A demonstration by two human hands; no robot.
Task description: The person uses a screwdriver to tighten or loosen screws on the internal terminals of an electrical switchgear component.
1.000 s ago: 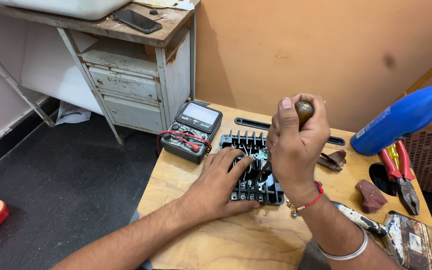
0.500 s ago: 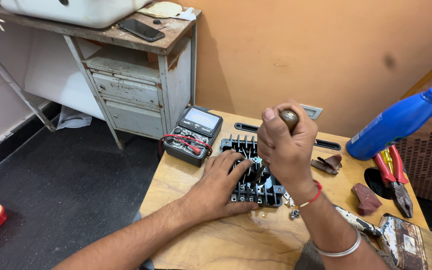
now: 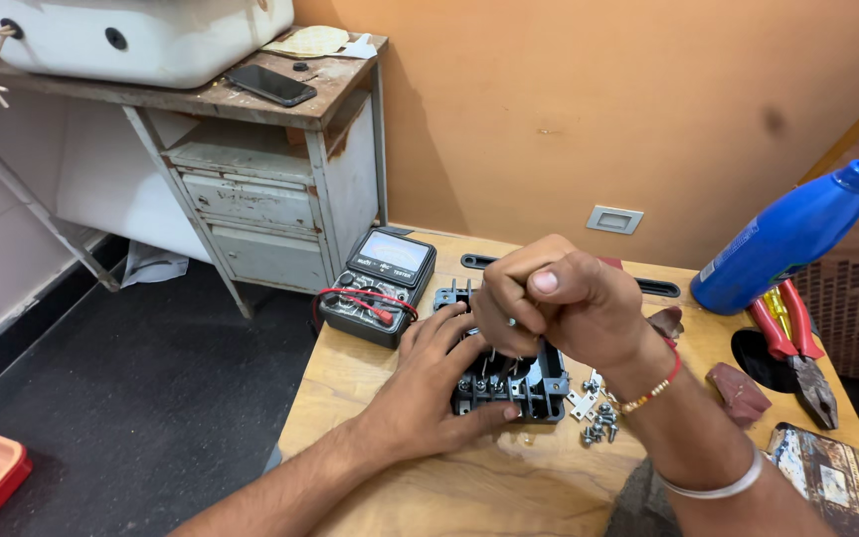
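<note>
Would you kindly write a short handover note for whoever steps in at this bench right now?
Left hand: flat on the black terminal block, pinning it to the wooden table.
Right hand: closed in a fist grip above the block, around a tool whose handle is hidden; a thin shaft seems to point down into the block.
Nearby: loose screws and small plates lie right of the block; multimeter behind it; red-handled pliers and blue bottle at the right.
Done: some screws are already out.
Left: cannot tell how many remain in the block.
</note>
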